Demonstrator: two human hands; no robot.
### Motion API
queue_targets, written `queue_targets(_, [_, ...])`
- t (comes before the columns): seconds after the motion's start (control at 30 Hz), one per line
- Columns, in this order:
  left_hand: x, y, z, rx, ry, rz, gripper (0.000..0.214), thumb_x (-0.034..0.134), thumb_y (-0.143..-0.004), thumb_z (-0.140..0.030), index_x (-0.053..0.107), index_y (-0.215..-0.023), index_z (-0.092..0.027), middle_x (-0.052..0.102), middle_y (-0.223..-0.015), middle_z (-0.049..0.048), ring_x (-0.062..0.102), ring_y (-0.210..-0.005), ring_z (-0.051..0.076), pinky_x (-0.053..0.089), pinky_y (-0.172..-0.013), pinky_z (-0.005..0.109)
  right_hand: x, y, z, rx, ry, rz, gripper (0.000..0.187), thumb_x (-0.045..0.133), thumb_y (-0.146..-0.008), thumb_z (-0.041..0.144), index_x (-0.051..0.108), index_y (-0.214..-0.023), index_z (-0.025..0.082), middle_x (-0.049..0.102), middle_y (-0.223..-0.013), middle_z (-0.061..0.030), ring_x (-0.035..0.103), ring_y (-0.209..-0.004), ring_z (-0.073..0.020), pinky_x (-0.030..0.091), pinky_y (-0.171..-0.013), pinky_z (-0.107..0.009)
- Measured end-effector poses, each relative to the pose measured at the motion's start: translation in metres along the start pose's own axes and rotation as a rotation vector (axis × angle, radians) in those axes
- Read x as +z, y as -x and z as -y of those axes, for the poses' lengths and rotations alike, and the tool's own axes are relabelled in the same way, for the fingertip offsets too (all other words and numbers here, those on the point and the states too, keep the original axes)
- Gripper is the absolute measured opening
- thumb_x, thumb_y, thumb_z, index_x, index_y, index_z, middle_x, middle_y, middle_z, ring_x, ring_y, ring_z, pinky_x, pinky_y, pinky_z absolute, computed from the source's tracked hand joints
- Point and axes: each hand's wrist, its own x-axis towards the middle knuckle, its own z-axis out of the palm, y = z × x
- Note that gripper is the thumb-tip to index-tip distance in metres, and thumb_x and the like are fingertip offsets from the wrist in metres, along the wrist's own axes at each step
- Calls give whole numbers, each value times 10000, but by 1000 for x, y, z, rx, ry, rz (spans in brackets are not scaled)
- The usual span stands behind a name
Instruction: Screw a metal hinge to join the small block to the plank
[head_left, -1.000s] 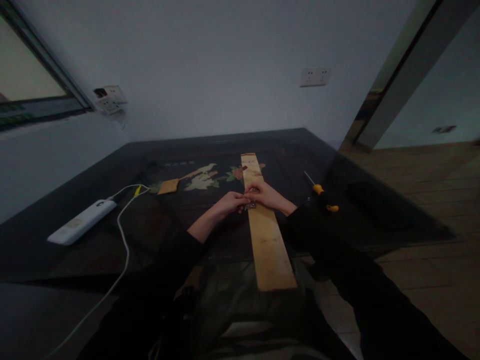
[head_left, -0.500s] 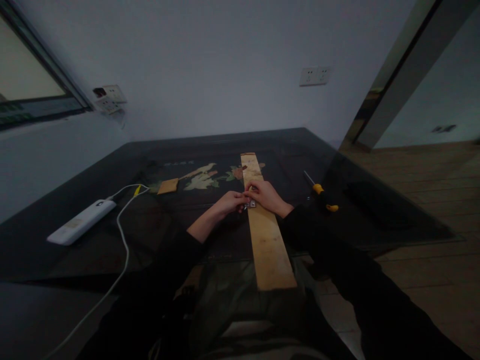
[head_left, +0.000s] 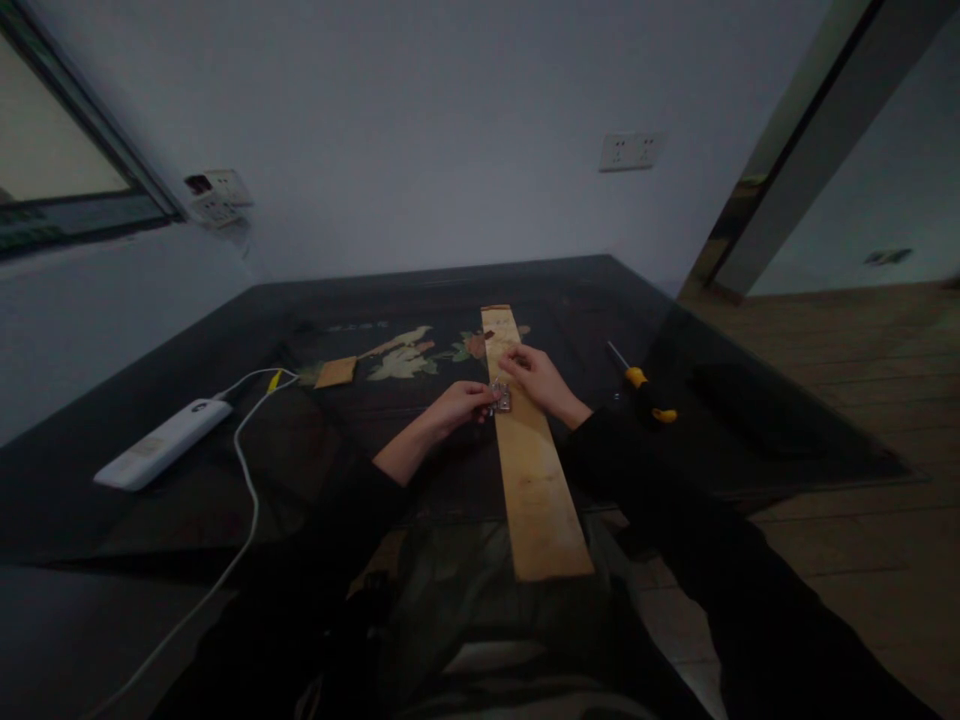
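Observation:
A long, pale wooden board (head_left: 536, 490) lies lengthwise on the dark table, its near end sticking out over the front edge. On the board sits a small silvery metal fitting (head_left: 502, 397); its exact kind is too small to tell. My left hand (head_left: 466, 402) is closed with thumb and fingers pinching the fitting's left side. Just beyond it, over the board, is my right hand (head_left: 536, 375), apart from the fitting. Its thumb and fingertips are drawn together, and anything between them is too small to make out.
A screwdriver (head_left: 641, 385) with a yellow and black handle lies to the right. On the left are a white power strip (head_left: 165, 443), its cable (head_left: 247, 480) and a small wooden piece (head_left: 336, 372). The dark table (head_left: 420, 470) has a bird-and-flower picture.
My right hand has lifted off the metal fitting and moved a little away and to the right, uncovering it. My left hand stays at the fitting.

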Motion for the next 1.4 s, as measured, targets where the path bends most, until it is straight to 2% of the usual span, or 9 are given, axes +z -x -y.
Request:
queue_targets(0.1, [3,3,-1,54,33,2,212,758,-735,-294,656,-722,-108,608,-675,2,503,-544,59,375,-544,203,-5,0,2,279,-293,35,205,593,-828,361,487,-756,202,392,-536,87,279,-400,-47,179,-411,-201])
queue_targets(0.17, [6,4,-2,101,60,16,216,763,-735,-298,658,-735,-109,608,-676,1,505,-547,62,378,-551,209,-8,0,5,397,-410,57,194,576,-839,334,466,-748,203,399,-506,89,241,-358,-36,125,-382,-202])
queue_targets(0.37, [12,3,1,112,54,36,225,738,-768,-311,657,-774,-101,586,-612,-7,484,-488,61,361,-492,203,-14,-2,8,432,-468,28,136,549,-844,230,550,-735,149,482,-511,50,309,-355,-27,116,-367,-198])
queue_targets(0.53, [10,1,4,43,-60,33,171,723,-780,-275,656,-795,-118,604,-585,-9,512,-468,65,377,-473,195,-18,-4,3,455,-444,133,113,567,-817,156,640,-890,111,493,-555,50,321,-383,-25,103,-382,-198])
queue_targets(0.73, [8,5,-1,29,-159,42,151,666,-810,-269,668,-771,-124,646,-648,6,492,-453,49,320,-433,183,-24,-4,6,431,-303,289,55,613,-797,188,626,-813,137,382,-501,91,261,-403,-32,124,-406,-209])
queue_targets(0.8, [8,6,-3,17,-148,29,165,638,-827,-272,670,-764,-122,638,-635,3,466,-439,42,288,-423,181,-26,-2,9,391,-239,351,120,655,-781,247,592,-742,153,353,-492,100,250,-413,-35,136,-416,-209])
queue_targets(1.0, [7,7,-4,27,10,41,180,683,-789,-280,655,-754,-106,624,-631,13,463,-461,40,257,-436,179,-28,-1,16,226,-81,395,213,710,-724,346,643,-718,144,615,-703,9,523,-643,-97,391,-627,-236])
queue_targets(1.17, [8,6,-4,25,85,106,218,725,-752,-305,655,-732,-101,613,-629,14,432,-468,33,237,-441,177,-34,-4,16,138,18,434,173,739,-691,318,697,-732,155,675,-747,-7,580,-710,-125,425,-724,-273])
queue_targets(1.4, [9,9,-7,-32,0,90,248,702,-792,-308,629,-669,-106,592,-592,3,420,-440,27,217,-431,184,-40,-5,21,91,130,667,176,770,-667,318,749,-786,191,718,-767,-9,619,-746,-154,434,-742,-294])
